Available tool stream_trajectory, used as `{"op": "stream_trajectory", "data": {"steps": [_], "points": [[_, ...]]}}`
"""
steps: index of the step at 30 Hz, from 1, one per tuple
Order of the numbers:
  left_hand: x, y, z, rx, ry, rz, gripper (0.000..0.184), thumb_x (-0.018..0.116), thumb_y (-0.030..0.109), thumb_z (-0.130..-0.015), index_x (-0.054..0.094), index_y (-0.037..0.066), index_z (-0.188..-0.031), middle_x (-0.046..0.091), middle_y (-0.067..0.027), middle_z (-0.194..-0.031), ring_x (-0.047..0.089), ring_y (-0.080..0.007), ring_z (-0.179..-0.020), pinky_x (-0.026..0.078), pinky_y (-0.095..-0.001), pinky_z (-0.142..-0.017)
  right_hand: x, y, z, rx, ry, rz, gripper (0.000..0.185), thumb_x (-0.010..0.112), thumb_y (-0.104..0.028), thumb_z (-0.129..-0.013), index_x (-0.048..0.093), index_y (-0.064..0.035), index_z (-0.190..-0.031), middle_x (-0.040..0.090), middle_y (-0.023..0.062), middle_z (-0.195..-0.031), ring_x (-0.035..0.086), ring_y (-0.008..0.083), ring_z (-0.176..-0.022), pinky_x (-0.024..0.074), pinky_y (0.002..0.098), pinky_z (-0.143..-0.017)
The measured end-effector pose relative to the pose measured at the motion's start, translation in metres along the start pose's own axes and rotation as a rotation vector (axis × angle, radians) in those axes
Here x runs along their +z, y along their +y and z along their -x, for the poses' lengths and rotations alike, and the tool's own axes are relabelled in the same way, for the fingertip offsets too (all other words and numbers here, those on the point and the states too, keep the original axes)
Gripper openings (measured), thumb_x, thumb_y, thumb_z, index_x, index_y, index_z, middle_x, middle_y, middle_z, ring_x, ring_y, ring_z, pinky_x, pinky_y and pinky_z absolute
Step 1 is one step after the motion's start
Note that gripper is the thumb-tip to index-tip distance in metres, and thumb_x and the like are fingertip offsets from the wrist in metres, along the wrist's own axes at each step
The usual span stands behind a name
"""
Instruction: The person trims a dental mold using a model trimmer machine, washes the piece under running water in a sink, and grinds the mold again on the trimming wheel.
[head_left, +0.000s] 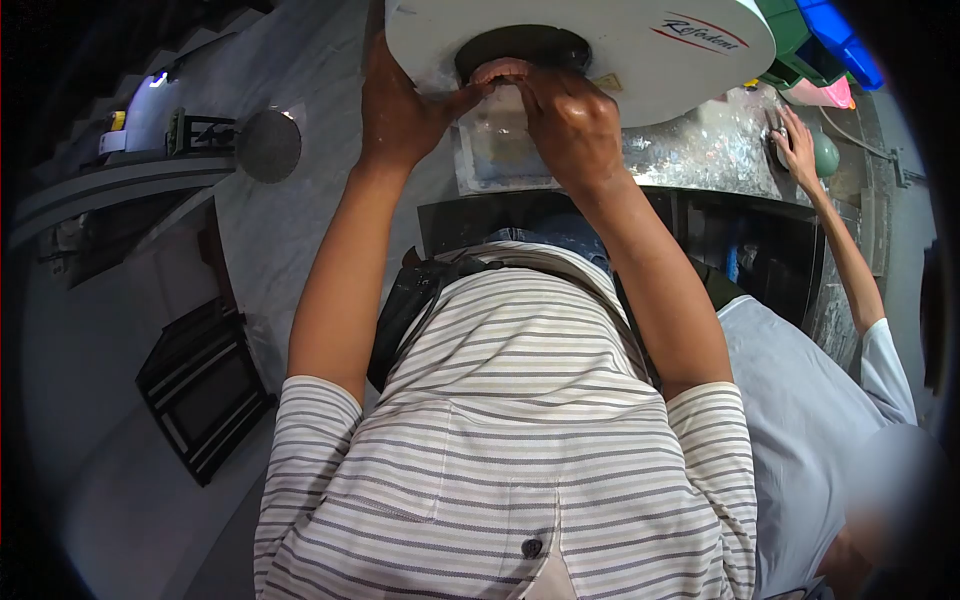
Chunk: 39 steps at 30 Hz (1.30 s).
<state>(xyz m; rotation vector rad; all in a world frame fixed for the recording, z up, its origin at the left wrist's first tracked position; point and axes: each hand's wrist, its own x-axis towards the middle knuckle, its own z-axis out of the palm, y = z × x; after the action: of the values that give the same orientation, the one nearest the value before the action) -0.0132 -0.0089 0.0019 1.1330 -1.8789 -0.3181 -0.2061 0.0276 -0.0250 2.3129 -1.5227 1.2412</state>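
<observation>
A pink dental piece (500, 70), arched in shape, is at the dark round opening (525, 45) of a white machine with "Refodent" lettering (700, 36). My left hand (405, 110) reaches in from the left, its fingertips pressed on the piece's left side. From the right, my right hand (575, 125) grips the piece's right side with bent fingers. Both hands hold it between them, just at the lower edge of the opening. Part of the left fingers is hidden behind the machine's edge.
A wet metal tray (505, 150) lies below my hands. At the right, a co-worker's hand (797, 148) rests near a green round object (824, 155). Green (800, 55) and blue containers (840, 40) stand at the upper right. A round stool (268, 146) is at the left.
</observation>
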Motion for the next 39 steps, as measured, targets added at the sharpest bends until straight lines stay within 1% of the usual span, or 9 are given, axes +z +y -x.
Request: {"op": "stream_trajectory", "data": {"steps": [2,4,7,14,16,20,22,28,39], "points": [[0.000,0.000,-0.001,-0.015,0.007,0.020,0.082,0.096,0.022,-0.059,0.056,0.004,-0.128,0.061,-0.0169,-0.119,0.061,-0.0369,-0.111,0.052,-0.0449,-0.090,0.000,0.001,0.001,-0.002,-0.009,0.004,0.012,0.061,0.002,-0.075,0.062,-0.0047,-0.085,0.064,0.0124,-0.077,0.067,0.0310,-0.071,0.0570,0.0406,-0.062],[0.000,0.002,-0.003,0.010,-0.003,0.026,0.080,0.096,0.022,-0.059,0.057,0.004,-0.127,0.061,-0.0170,-0.117,0.061,-0.0370,-0.111,0.052,-0.0450,-0.090,0.001,0.001,0.000,0.025,-0.005,0.036,0.010,0.074,-0.005,-0.083,0.070,-0.0087,-0.091,0.068,0.0072,-0.077,0.068,0.0252,-0.070,0.0569,0.0364,-0.061],[-0.003,0.009,-0.004,-0.090,-0.038,0.062,0.101,0.097,0.029,-0.062,0.041,0.001,-0.141,0.059,-0.0203,-0.131,0.060,-0.0356,-0.122,0.050,-0.0436,-0.099,0.001,0.001,0.001,0.036,0.000,0.036,0.011,0.074,-0.005,-0.083,0.071,-0.0085,-0.092,0.069,0.0076,-0.077,0.068,0.0259,-0.071,0.0570,0.0371,-0.063],[-0.001,0.007,-0.004,-0.143,-0.028,0.107,0.097,0.097,0.021,-0.061,0.044,0.001,-0.140,0.062,-0.0193,-0.130,0.062,-0.0328,-0.120,0.051,-0.0423,-0.099,-0.015,-0.002,-0.006,-0.001,-0.020,-0.043,0.013,0.074,-0.007,-0.083,0.070,-0.0069,-0.095,0.069,0.0111,-0.081,0.068,0.0296,-0.074,0.0572,0.0388,-0.065],[0.000,0.002,-0.005,0.105,0.009,-0.019,0.079,0.096,0.022,-0.059,0.058,0.004,-0.126,0.062,-0.0172,-0.116,0.061,-0.0368,-0.110,0.052,-0.0448,-0.090,-0.015,0.001,-0.006,-0.012,-0.072,-0.012,0.014,0.074,-0.007,-0.083,0.069,-0.0061,-0.096,0.069,0.0117,-0.082,0.068,0.0302,-0.074,0.0576,0.0390,-0.066],[0.001,0.002,-0.002,0.005,0.024,0.012,0.079,0.097,0.022,-0.058,0.058,0.004,-0.125,0.062,-0.0174,-0.117,0.061,-0.0368,-0.110,0.051,-0.0448,-0.091,-0.009,0.005,-0.003,-0.010,-0.096,0.024,0.015,0.074,-0.007,-0.083,0.069,-0.0060,-0.097,0.068,0.0109,-0.082,0.069,0.0298,-0.074,0.0580,0.0387,-0.066],[0.001,0.003,-0.001,-0.015,0.007,0.024,0.080,0.096,0.021,-0.059,0.057,0.004,-0.126,0.062,-0.0176,-0.117,0.061,-0.0368,-0.110,0.051,-0.0448,-0.092,-0.009,0.001,-0.006,-0.063,-0.013,-0.006,0.019,0.059,0.000,-0.079,0.066,-0.0084,-0.095,0.065,0.0102,-0.077,0.068,0.0283,-0.072,0.0579,0.0389,-0.062],[0.001,0.003,-0.003,0.006,0.016,0.052,0.083,0.097,0.022,-0.059,0.055,0.001,-0.128,0.061,-0.0184,-0.117,0.061,-0.0369,-0.111,0.051,-0.0442,-0.092,-0.003,0.004,0.001,-0.060,-0.050,0.074,0.008,0.062,-0.002,-0.078,0.059,-0.0047,-0.085,0.063,0.0112,-0.076,0.068,0.0277,-0.070,0.0584,0.0379,-0.061],[0.003,-0.001,-0.001,0.003,0.046,0.018,0.087,0.097,0.026,-0.058,0.053,0.000,-0.128,0.061,-0.0194,-0.118,0.061,-0.0383,-0.111,0.052,-0.0452,-0.092,-0.003,0.000,0.000,-0.057,-0.025,0.099,0.008,0.063,-0.002,-0.076,0.058,-0.0048,-0.081,0.062,0.0112,-0.075,0.067,0.0280,-0.068,0.0577,0.0382,-0.057]]}}
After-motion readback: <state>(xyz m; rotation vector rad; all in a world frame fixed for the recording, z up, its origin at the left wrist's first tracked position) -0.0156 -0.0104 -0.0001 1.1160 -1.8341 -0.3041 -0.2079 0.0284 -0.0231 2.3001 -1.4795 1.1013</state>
